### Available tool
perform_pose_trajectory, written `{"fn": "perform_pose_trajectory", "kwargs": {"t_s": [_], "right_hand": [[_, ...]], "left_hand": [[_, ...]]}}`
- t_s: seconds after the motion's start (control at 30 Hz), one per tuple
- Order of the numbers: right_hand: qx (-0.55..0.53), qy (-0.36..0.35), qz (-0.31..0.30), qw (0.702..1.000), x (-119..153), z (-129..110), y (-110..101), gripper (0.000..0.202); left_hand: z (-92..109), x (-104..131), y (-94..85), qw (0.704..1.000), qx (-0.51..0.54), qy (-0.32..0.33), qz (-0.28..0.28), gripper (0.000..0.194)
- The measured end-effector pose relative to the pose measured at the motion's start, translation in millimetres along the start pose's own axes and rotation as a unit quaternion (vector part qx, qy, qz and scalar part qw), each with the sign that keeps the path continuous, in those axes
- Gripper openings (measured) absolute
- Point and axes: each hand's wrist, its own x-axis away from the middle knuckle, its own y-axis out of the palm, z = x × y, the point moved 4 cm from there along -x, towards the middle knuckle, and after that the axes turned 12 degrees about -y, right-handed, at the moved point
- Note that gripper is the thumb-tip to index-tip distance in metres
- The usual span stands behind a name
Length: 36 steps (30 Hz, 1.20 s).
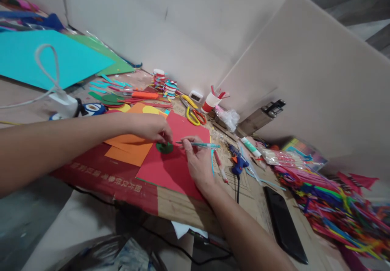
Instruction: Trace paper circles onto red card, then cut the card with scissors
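A red sheet of paper [164,175] lies on the cardboard-covered table. On its upper left part is a small dark green round piece [164,148], and the fingertips of my left hand [155,128] are closed down on its upper edge. My right hand [199,161] rests at the right side of the red sheet with its fingers closed round a light blue pen [205,144]. The pen's tip points left, a short way from the green piece. Orange sheets [126,155] lie beneath and beside my left forearm.
Behind the red sheet are yellow-handled scissors [191,110] and a cup of red sticks [211,101]. To the right lie a red pen [221,166], a blue glue gun [239,164], a black phone [285,224] and colourful pipe cleaners [332,206]. A white plug with cable [63,103] stands left.
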Motion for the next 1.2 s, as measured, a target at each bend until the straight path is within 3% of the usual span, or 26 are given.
{"fn": "perform_pose_trajectory", "kwargs": {"t_s": [0.27, 0.63, 1.2], "right_hand": [[0.019, -0.045, -0.103, 0.993, 2.8, -18.5, 26.0, 0.026], [0.122, -0.077, -0.11, 0.983, -13.9, -20.1, 47.1, 0.019], [0.168, -0.091, -0.122, 0.974, -16.5, -18.1, 53.4, 0.018]], "left_hand": [[-11.7, -3.4, -5.1, 0.994, 0.089, 0.0, -0.056, 0.026], [-25.4, -4.0, 1.7, 0.994, 0.104, -0.02, -0.035, 0.022], [-16.8, -0.2, -2.4, 0.998, 0.066, -0.02, -0.007, 0.026]]}}
